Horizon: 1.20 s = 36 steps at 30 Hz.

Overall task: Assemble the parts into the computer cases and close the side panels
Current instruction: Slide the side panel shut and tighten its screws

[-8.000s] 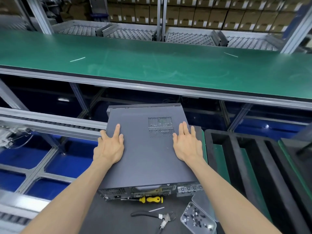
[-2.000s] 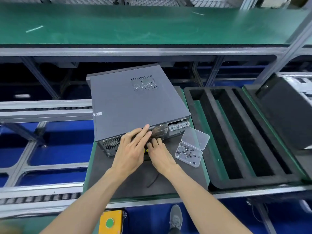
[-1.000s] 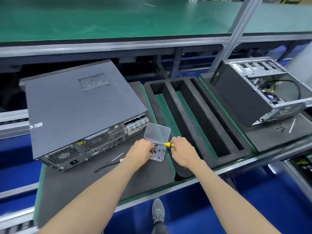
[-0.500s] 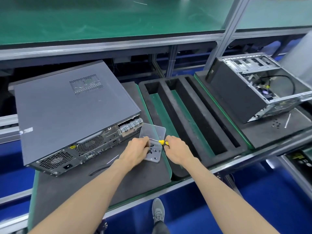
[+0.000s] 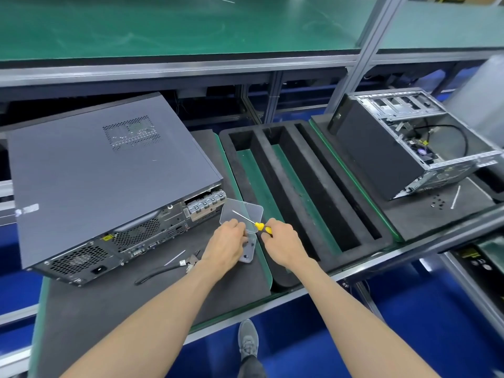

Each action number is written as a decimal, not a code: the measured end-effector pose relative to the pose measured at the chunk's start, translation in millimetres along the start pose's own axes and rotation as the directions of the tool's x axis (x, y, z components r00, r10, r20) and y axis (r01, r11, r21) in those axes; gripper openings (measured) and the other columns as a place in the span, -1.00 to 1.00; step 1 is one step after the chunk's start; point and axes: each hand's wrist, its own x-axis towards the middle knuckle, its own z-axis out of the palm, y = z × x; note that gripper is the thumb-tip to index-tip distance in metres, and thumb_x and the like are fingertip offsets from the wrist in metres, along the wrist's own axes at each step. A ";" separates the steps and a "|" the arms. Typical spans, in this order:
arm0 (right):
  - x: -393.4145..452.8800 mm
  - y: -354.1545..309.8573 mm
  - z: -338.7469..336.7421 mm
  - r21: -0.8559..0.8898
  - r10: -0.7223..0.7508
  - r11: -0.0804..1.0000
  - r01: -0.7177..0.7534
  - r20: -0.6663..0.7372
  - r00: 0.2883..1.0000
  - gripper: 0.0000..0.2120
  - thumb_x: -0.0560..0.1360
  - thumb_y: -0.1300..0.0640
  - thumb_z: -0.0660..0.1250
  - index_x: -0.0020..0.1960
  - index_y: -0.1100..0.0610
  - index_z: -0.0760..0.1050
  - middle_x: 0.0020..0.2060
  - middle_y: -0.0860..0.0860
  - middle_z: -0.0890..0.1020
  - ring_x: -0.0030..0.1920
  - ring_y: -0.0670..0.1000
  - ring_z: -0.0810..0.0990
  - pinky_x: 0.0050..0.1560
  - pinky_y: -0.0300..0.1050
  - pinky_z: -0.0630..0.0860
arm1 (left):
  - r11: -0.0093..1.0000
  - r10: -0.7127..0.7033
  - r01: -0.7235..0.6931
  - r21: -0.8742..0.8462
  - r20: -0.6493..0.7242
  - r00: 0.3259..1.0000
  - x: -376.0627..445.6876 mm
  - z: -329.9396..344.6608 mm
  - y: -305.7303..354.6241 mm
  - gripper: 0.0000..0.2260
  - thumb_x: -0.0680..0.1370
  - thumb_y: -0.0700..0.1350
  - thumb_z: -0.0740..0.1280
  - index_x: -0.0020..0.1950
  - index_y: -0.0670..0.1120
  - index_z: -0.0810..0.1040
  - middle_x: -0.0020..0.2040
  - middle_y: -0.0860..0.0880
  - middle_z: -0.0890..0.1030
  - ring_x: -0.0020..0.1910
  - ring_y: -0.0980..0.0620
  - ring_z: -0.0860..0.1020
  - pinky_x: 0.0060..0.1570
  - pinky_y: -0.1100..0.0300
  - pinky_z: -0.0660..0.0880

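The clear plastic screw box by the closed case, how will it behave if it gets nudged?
The clear screw box looks thin and light, so it would probably slide easily on the mat. Its hinged lid stands open, so a knock could spill the small screws inside. The left hand steadies it.

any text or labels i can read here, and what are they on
No text in the head view can be read.
White sticker on the side edge of the closed grey computer case: too blurred to read.
Yellow warning label on that case's rear panel: too small to read.
Yellow and black label on the dark object at lower right: print blurred, unreadable.
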 end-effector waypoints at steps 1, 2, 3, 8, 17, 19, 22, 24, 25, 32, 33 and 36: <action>-1.3 0.4 -0.3 0.009 -0.004 1.000 0.004 -0.007 1.000 -0.77 0.61 0.12 0.23 -0.20 0.07 0.28 -0.29 0.01 0.49 -0.30 0.09 0.47 -0.31 -0.02 0.39 | 0.996 -0.029 0.025 -0.083 -0.046 0.999 -4.1 -3.6 -3.1 -0.95 0.60 -0.17 0.29 -0.05 -0.12 0.52 -0.03 -0.08 0.55 -0.02 -0.11 0.52 -0.07 0.08 0.38; -3.4 1.0 -0.1 0.018 -0.005 1.000 0.005 -0.017 1.000 -0.75 0.60 0.13 0.23 -0.22 0.06 0.26 -0.33 0.00 0.47 -0.34 0.07 0.43 -0.37 -0.05 0.34 | 0.987 -0.067 0.051 -0.153 -0.095 0.993 -10.1 -8.1 -7.9 -0.94 0.59 -0.16 0.32 -0.07 -0.11 0.52 -0.06 -0.06 0.56 -0.06 -0.11 0.53 -0.09 0.09 0.37; -6.3 1.1 0.6 0.029 0.000 1.000 0.000 -0.031 1.000 -0.74 0.58 0.13 0.23 -0.24 0.06 0.25 -0.36 -0.01 0.45 -0.38 0.05 0.39 -0.41 -0.07 0.27 | 0.977 -0.103 0.073 -0.199 -0.145 0.984 -18.3 -13.6 -14.8 -0.94 0.58 -0.15 0.34 -0.09 -0.11 0.53 -0.09 -0.03 0.57 -0.09 -0.09 0.54 -0.11 0.10 0.36; -26.1 -4.3 15.7 0.027 -0.040 0.999 0.041 -0.022 0.999 -0.80 0.51 0.10 0.27 -0.24 0.10 0.32 -0.44 -0.02 0.41 -0.37 0.08 0.37 -0.40 -0.08 0.22 | 0.914 -0.323 0.223 -0.340 -0.276 0.905 -86.0 -32.2 -65.4 -0.90 0.56 -0.17 0.41 -0.13 -0.01 0.57 -0.24 0.10 0.62 -0.24 0.13 0.58 -0.07 0.17 0.50; -44.2 -95.9 53.9 0.120 -0.289 0.954 0.275 0.118 0.950 -0.80 0.39 -0.06 0.16 -0.25 0.07 0.35 -0.42 -0.03 0.46 -0.31 0.07 0.42 -0.40 -0.08 0.21 | 0.210 -0.769 0.177 -0.962 -0.051 0.637 -154.1 -56.9 -107.2 -0.87 0.46 -0.26 0.51 -0.13 -0.03 0.77 -0.17 -0.02 0.74 -0.22 0.14 0.64 -0.08 0.26 0.53; -49.2 -116.8 58.6 0.150 -0.331 0.938 0.312 0.124 0.935 -0.82 0.40 -0.05 0.16 -0.25 0.05 0.33 -0.44 -0.03 0.45 -0.33 0.07 0.42 -0.38 -0.05 0.28 | -0.011 -0.768 0.038 -0.999 0.033 0.640 -156.0 -62.8 -108.6 -0.88 0.48 -0.33 0.48 -0.10 -0.14 0.75 -0.17 -0.08 0.72 -0.22 0.09 0.62 -0.13 0.28 0.54; -56.5 -138.1 61.4 0.169 -0.383 0.917 0.362 0.119 0.916 -0.87 0.41 -0.02 0.15 -0.21 0.03 0.36 -0.42 0.00 0.47 -0.28 0.13 0.45 -0.28 0.01 0.40 | -0.236 -0.735 -0.084 -0.968 0.121 0.667 -158.0 -71.4 -112.8 -0.85 0.58 -0.36 0.34 -0.09 -0.23 0.69 -0.23 -0.05 0.66 -0.26 0.10 0.57 -0.24 0.34 0.51; -60.4 -146.5 61.2 0.164 -0.408 0.907 0.388 0.116 0.906 -0.90 0.43 0.00 0.16 -0.21 0.02 0.35 -0.42 0.00 0.47 -0.28 0.14 0.45 -0.28 0.02 0.38 | -0.317 -0.708 -0.128 -0.940 0.145 0.691 -160.6 -77.0 -115.8 -0.80 0.63 -0.30 0.29 -0.13 -0.22 0.66 -0.25 -0.04 0.62 -0.28 0.11 0.53 -0.25 0.34 0.48; -61.6 -149.4 61.0 0.159 -0.418 0.903 0.399 0.112 0.901 -0.91 0.44 0.02 0.18 -0.21 0.02 0.35 -0.42 0.01 0.46 -0.28 0.15 0.44 -0.28 0.03 0.37 | -0.338 -0.698 -0.142 -0.930 0.147 0.701 -161.8 -79.6 -117.0 -0.79 0.64 -0.25 0.29 -0.14 -0.20 0.65 -0.25 -0.04 0.61 -0.28 0.11 0.52 -0.23 0.33 0.48; -71.0 -160.7 58.6 0.130 -0.417 0.906 0.402 0.117 0.901 -0.90 0.50 0.14 0.22 -0.11 0.07 0.51 -0.41 0.05 0.44 -0.24 0.21 0.44 -0.20 0.07 0.43 | -0.314 -0.673 -0.118 -0.942 0.133 0.728 -164.9 -86.6 -120.4 -0.84 0.66 -0.14 0.29 0.02 -0.18 0.63 -0.08 -0.06 0.73 -0.10 0.11 0.69 -0.01 0.22 0.55; -72.4 -161.2 58.7 0.128 -0.413 0.908 0.399 0.118 0.903 -0.90 0.51 0.14 0.22 -0.11 0.09 0.50 -0.40 0.06 0.44 -0.24 0.21 0.44 -0.19 0.08 0.43 | -0.320 -0.667 -0.122 -0.940 0.133 0.733 -165.3 -86.9 -120.6 -0.84 0.66 -0.15 0.28 0.03 -0.18 0.63 -0.07 -0.07 0.73 -0.08 0.11 0.70 -0.01 0.22 0.56; -76.2 -162.5 59.8 0.129 -0.402 0.913 0.387 0.123 0.907 -0.89 0.52 0.15 0.21 -0.15 0.11 0.47 -0.42 0.04 0.41 -0.26 0.20 0.41 -0.20 0.09 0.42 | -0.340 -0.664 -0.133 -0.931 0.137 0.735 -166.2 -87.9 -120.7 -0.85 0.66 -0.17 0.28 0.06 -0.19 0.62 -0.05 -0.08 0.73 -0.06 0.09 0.70 -0.06 0.26 0.59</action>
